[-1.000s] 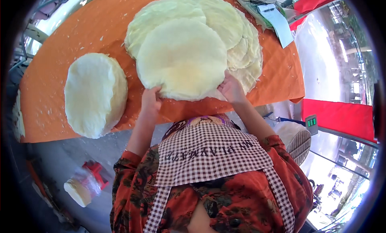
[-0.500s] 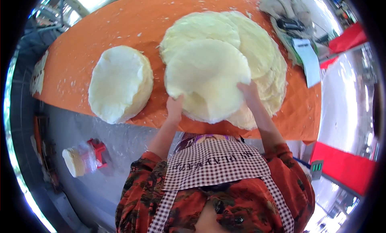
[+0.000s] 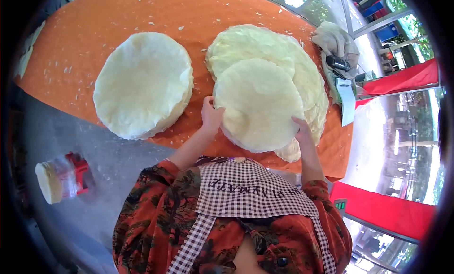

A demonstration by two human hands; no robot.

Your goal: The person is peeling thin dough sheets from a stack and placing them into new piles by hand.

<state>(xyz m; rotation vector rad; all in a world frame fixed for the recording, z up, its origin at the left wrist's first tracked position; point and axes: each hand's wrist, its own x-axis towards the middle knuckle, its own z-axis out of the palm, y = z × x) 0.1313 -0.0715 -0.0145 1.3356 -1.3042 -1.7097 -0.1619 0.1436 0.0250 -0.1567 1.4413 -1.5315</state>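
Note:
A thin, round, pale-yellow sheet [image 3: 260,104], like a flat wafer, is held between my two hands above the table's front edge. My left hand [image 3: 211,115] pinches its left rim, with fingers curled. On its right rim my right hand [image 3: 302,130] closes, thumb on top. Beneath and behind it lies a spread pile of similar round sheets [image 3: 250,41], partly hidden by the held one. Left of my left hand stands a neat, thick stack of whitish round sheets [image 3: 142,85].
An orange cloth [image 3: 71,61] with pale crumbs covers the table. At its right end lie a crumpled grey cloth [image 3: 333,40], a black object [image 3: 337,63] and a paper slip [image 3: 346,104]. On the floor to the left, a bagged stack [image 3: 49,182] rests by a red stool [image 3: 78,172].
My view has turned, shifting the whole scene. Both hands still grip the round sheet, which now lies flatter, and my left hand has moved up along its left rim.

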